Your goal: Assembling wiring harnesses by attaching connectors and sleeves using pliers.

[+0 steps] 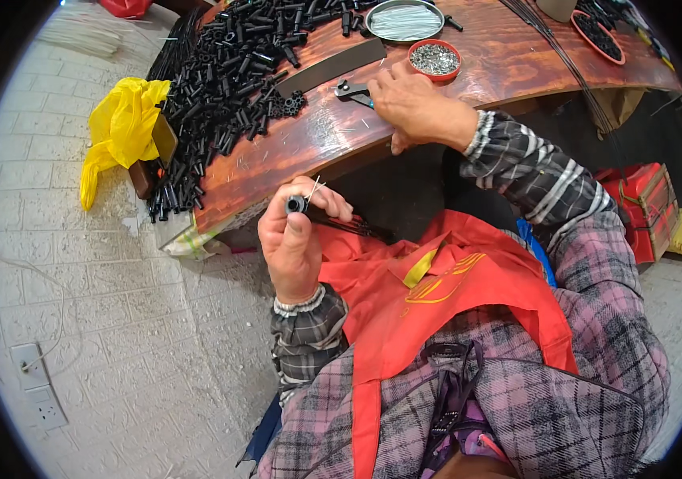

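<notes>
My left hand (289, 251) is closed around a black plastic tube fitting (296, 205), its round open end facing up. A thin white strip (315, 188) sticks up beside the fitting, between thumb and fingers. Dark thin strands (357, 227) trail from that hand toward my lap. On the wooden table, near its front edge, my right hand (417, 104) wraps round a pair of pliers (351, 91) with a dark head and a blue handle. Most of the handles are hidden under the fingers. The head points left and lies just above the tabletop.
A large heap of black fittings (229, 80) covers the table's left side. A flat dark bar (331, 69), a round tray of white strips (406, 22) and a red dish of small metal pieces (434, 60) lie beyond my right hand. A yellow bag (125, 116) hangs at the left.
</notes>
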Demonstrator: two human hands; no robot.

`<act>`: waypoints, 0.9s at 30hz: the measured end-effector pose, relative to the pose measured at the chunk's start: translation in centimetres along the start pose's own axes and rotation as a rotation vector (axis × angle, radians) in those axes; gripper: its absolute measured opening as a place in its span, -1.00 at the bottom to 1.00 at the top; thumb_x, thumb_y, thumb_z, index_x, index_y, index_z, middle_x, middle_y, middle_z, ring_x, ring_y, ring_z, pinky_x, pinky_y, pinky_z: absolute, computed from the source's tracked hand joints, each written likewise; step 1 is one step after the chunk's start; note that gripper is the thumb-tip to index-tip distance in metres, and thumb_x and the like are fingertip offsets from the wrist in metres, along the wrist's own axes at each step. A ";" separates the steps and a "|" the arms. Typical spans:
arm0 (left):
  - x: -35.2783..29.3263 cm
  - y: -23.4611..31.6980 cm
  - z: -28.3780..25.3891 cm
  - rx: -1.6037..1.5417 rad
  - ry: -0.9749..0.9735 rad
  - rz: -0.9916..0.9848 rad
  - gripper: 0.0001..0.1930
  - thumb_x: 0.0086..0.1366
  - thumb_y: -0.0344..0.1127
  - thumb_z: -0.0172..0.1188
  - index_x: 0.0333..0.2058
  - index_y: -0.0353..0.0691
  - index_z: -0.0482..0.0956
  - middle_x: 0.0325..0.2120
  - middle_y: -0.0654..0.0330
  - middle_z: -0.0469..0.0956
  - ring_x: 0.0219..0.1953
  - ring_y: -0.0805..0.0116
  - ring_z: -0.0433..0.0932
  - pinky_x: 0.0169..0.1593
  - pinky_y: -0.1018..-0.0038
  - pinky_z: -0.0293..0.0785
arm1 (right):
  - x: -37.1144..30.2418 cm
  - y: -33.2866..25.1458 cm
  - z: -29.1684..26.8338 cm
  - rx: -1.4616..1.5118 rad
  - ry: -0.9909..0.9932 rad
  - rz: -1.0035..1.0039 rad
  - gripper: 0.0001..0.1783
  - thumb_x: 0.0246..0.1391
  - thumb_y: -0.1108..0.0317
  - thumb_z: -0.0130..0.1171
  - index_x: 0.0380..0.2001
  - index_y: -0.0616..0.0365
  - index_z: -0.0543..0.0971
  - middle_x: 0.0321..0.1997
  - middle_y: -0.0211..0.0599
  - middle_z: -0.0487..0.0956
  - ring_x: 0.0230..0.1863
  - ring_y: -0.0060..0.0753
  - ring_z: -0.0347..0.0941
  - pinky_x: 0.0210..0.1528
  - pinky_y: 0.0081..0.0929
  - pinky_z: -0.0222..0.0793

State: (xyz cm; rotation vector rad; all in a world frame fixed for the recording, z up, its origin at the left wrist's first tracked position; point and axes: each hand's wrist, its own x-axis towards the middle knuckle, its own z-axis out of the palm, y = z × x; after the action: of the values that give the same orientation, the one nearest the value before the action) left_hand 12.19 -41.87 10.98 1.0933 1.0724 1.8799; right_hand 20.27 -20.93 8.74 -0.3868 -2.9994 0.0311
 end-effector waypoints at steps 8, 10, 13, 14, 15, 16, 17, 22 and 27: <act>-2.2 -0.5 -3.9 -0.063 0.099 0.018 -0.58 0.19 0.01 -0.06 -0.40 -0.33 0.29 -0.58 0.16 0.24 -0.58 0.38 0.25 -0.44 0.45 0.21 | -0.3 -3.4 2.2 0.144 0.120 0.160 -0.72 -0.43 0.45 0.14 -0.53 0.28 0.34 -0.47 -0.11 0.42 -0.40 -0.10 0.37 -0.43 -0.29 0.27; -2.5 -1.1 -5.2 -0.131 0.182 0.075 -0.51 0.22 0.09 -0.18 -0.42 -0.34 0.34 -0.64 0.20 0.25 -0.65 0.45 0.20 -0.53 0.53 0.14 | -0.7 -4.9 0.5 0.536 0.000 0.205 -0.83 -0.38 0.50 0.06 -0.57 0.27 0.36 -0.58 -0.16 0.42 -0.43 -0.12 0.38 -0.44 -0.29 0.22; -2.6 -2.6 -6.6 -0.217 0.302 0.058 -0.42 0.22 0.16 -0.26 -0.43 -0.35 0.39 -0.70 0.24 0.27 -0.69 0.51 0.16 -0.58 0.58 0.10 | -2.5 -7.1 -0.4 0.991 -0.086 0.079 -0.83 -0.35 0.53 0.06 -0.54 0.28 0.39 -0.56 -0.16 0.42 -0.48 -0.08 0.34 -0.43 -0.32 0.21; -2.4 -2.8 -6.5 -0.230 0.352 0.035 -0.36 0.20 0.23 -0.31 -0.44 -0.35 0.42 -0.77 0.28 0.24 -0.73 0.54 0.13 -0.61 0.61 0.06 | -2.9 -7.7 0.5 1.011 -0.042 -0.009 -0.82 -0.33 0.55 0.06 -0.50 0.28 0.40 -0.56 -0.15 0.41 -0.48 -0.08 0.32 -0.41 -0.34 0.21; -2.5 -2.9 -6.3 -0.228 0.366 0.035 -0.36 0.20 0.23 -0.31 -0.44 -0.35 0.42 -0.77 0.28 0.24 -0.73 0.54 0.13 -0.61 0.61 0.06 | -3.3 -8.2 1.4 1.031 0.004 -0.097 -0.81 -0.31 0.57 0.07 -0.46 0.27 0.42 -0.57 -0.15 0.40 -0.49 -0.08 0.30 -0.39 -0.36 0.22; -2.3 -2.9 -6.2 -0.191 0.402 -0.005 -0.33 0.19 0.25 -0.32 -0.44 -0.35 0.44 -0.82 0.31 0.19 -0.76 0.55 0.09 -0.63 0.62 0.03 | -3.4 -8.9 1.6 0.838 0.016 -0.089 -0.69 -0.30 0.62 0.06 -0.34 0.24 0.41 -0.50 -0.18 0.41 -0.41 -0.12 0.33 -0.32 -0.39 0.25; -2.1 -3.1 -6.2 -0.153 0.438 -0.044 -0.30 0.17 0.28 -0.33 -0.44 -0.36 0.46 -0.87 0.34 0.14 -0.78 0.57 0.05 -0.64 0.64 0.00 | -3.2 -9.4 2.1 0.843 0.013 -0.092 -0.69 -0.30 0.62 0.06 -0.34 0.24 0.41 -0.50 -0.18 0.41 -0.41 -0.12 0.33 -0.32 -0.39 0.25; -2.1 -4.2 -5.3 -0.122 0.538 -0.095 -0.24 0.14 0.32 -0.33 -0.36 -0.40 0.50 -0.87 0.35 0.17 -0.79 0.59 0.08 -0.67 0.67 0.01 | -2.6 -9.9 3.3 0.481 0.191 -0.090 -0.44 -0.33 0.63 0.08 -0.11 0.15 0.30 -0.30 -0.19 0.33 -0.23 -0.12 0.26 -0.24 -0.33 0.26; -2.3 -4.1 -4.0 -0.066 0.539 -0.133 -0.19 0.10 0.36 -0.33 -0.32 -0.42 0.49 -0.85 0.36 0.22 -0.81 0.61 0.08 -0.70 0.68 0.01 | -3.0 -9.6 3.5 0.413 0.320 -0.113 -0.42 -0.33 0.63 0.08 -0.09 0.13 0.29 -0.33 -0.17 0.30 -0.27 -0.14 0.24 -0.27 -0.34 0.26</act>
State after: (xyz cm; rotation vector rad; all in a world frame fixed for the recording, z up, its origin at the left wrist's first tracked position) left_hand 10.18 -43.34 5.34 0.4652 1.3226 2.1381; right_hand 20.30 -30.98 5.24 -0.1570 -2.6023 0.5154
